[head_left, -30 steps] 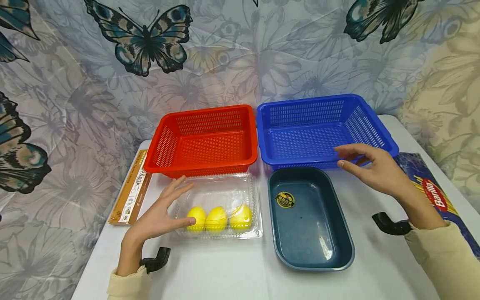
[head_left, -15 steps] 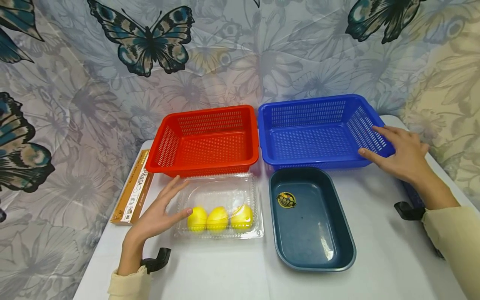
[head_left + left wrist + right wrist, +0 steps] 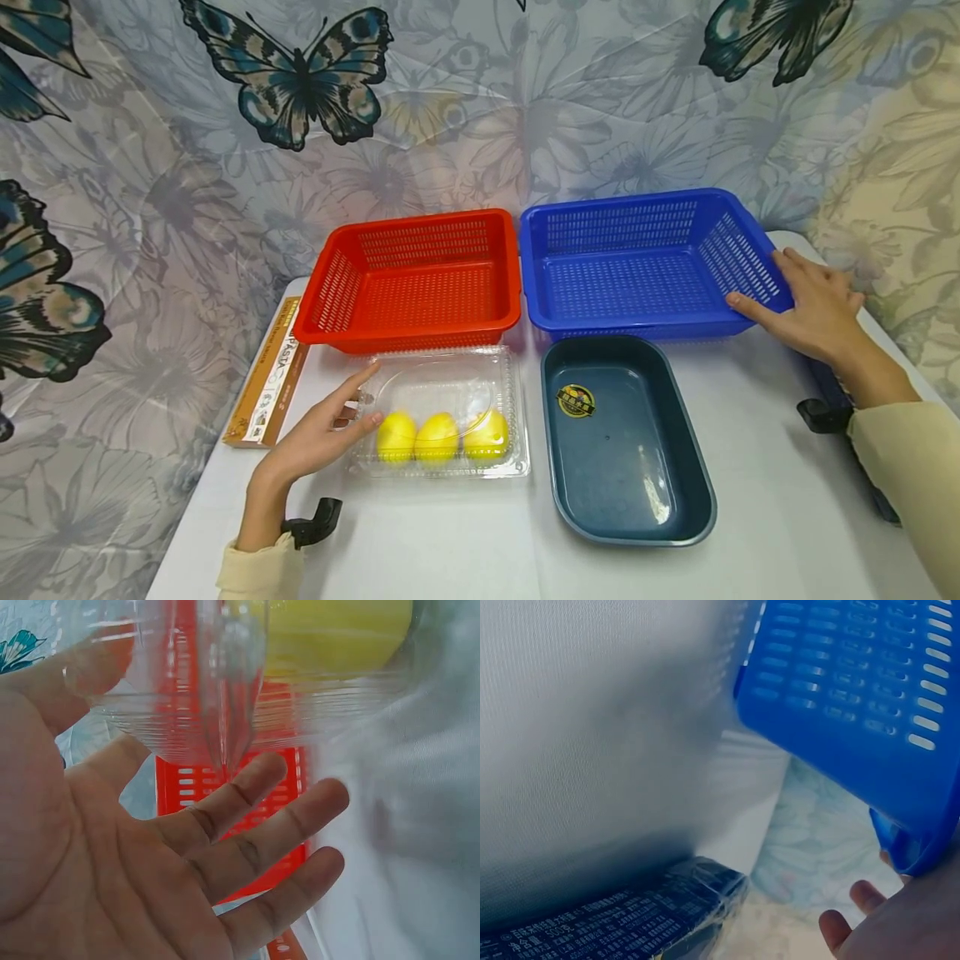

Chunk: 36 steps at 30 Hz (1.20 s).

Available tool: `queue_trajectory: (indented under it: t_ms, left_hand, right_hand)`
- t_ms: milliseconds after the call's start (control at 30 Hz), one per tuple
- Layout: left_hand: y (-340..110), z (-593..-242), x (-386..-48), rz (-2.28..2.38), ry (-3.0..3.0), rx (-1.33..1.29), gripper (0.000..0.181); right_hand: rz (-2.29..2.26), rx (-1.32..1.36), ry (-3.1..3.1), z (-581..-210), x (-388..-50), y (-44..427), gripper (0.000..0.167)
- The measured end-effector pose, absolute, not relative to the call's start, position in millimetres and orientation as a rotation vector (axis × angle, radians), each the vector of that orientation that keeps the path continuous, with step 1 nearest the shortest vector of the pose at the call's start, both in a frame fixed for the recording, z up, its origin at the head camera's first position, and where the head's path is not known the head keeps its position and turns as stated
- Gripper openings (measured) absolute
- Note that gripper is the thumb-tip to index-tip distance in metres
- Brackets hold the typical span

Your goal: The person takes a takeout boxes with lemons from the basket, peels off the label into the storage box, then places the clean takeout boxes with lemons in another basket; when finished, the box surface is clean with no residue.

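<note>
A clear plastic box with three yellow, rounded items lies in front of the red basket. At the box's left edge is my left hand, fingers spread and gently bent; in the left wrist view the thumb shows through the plastic, while three fingers lie below its edge. My right hand holds the front right corner of the blue basket, thumb over the front rim and fingers outside. The right wrist view shows fingertips beside the rim corner.
A dark teal tub stands in front of the blue basket. At the far left lies a brown and white pasta box. A dark blue package is beneath my right arm. Patterned cloth rises behind the table.
My right hand has moved right, from above the blue basket's front rim to its right corner. The left hand's fingers have bent a little at the clear box's edge.
</note>
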<state>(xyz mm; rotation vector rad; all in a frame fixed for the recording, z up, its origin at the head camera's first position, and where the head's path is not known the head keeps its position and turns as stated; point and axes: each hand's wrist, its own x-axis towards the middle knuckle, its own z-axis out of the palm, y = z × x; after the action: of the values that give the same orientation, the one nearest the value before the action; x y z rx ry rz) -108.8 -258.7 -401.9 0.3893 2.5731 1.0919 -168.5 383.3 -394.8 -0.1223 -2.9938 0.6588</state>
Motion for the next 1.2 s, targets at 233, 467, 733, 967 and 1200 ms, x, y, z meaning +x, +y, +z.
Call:
queue_trajectory:
  t_ms: [233,467,733,967,1200]
  left_hand:
    - [-264,-404,-114,1.165,2.472,0.382,0.066]
    - [-267,-412,-119,1.264,2.346,0.429,0.063]
    - [-266,-415,-122,1.268,2.363,0.457,0.058]
    - [-267,-416,-121,1.291,2.398,0.43,0.062]
    - [-268,-416,-120,1.346,2.384,0.414,0.063]
  right_hand:
    - [0.622,-0.085,-3.027,-391,-171,384,0.101]
    - [0.616,-0.053,-3.051,-390,-174,386,0.102]
    - [0.634,-0.05,-3.073,-388,-173,386,0.104]
    - [0.688,-0.022,-3.148,-384,-171,388,0.11]
    - [0.732,-0.034,-3.162,-383,-170,388,0.111]
